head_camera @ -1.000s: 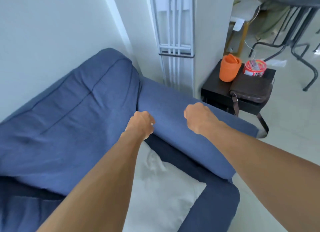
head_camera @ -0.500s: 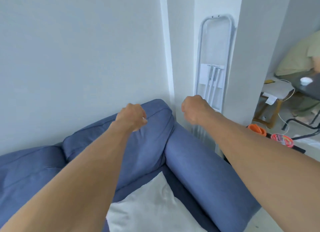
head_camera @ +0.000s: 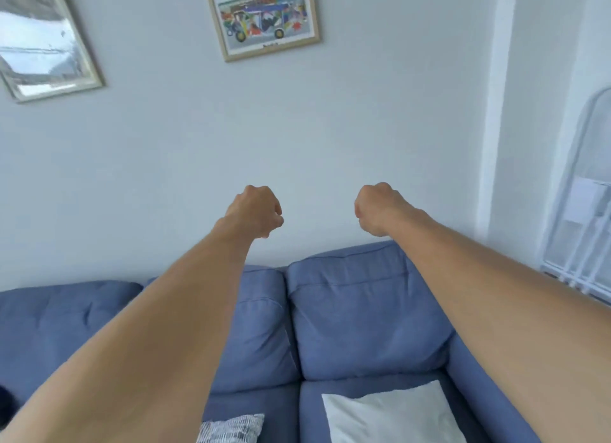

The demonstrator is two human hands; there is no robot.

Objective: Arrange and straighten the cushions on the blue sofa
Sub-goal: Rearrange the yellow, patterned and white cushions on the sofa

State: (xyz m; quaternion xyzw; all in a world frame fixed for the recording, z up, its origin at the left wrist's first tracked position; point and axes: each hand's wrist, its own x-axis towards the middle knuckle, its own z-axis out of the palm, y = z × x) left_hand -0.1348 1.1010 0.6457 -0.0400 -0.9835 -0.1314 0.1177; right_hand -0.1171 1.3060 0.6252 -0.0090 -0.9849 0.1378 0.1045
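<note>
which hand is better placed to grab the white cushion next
Right, probably. The white cushion lies on the seat at the sofa's right end, directly below the right forearm. Both the right hand and the left hand are empty fists raised above the backrest.

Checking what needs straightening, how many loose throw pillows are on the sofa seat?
2: a white pillow on the right seat, a patterned pillow at the bottom edge. The arms may hide others.

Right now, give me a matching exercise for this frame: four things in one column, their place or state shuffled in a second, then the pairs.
Things:
1. white cushion
2. patterned cushion
3. colourful framed picture
4. left hand

Place or state:
A. hung on the wall
B. closed in a fist, holding nothing
C. flat on the right seat
D. at the bottom edge, mostly behind the left forearm

Pairs: 1-C, 2-D, 3-A, 4-B
</note>
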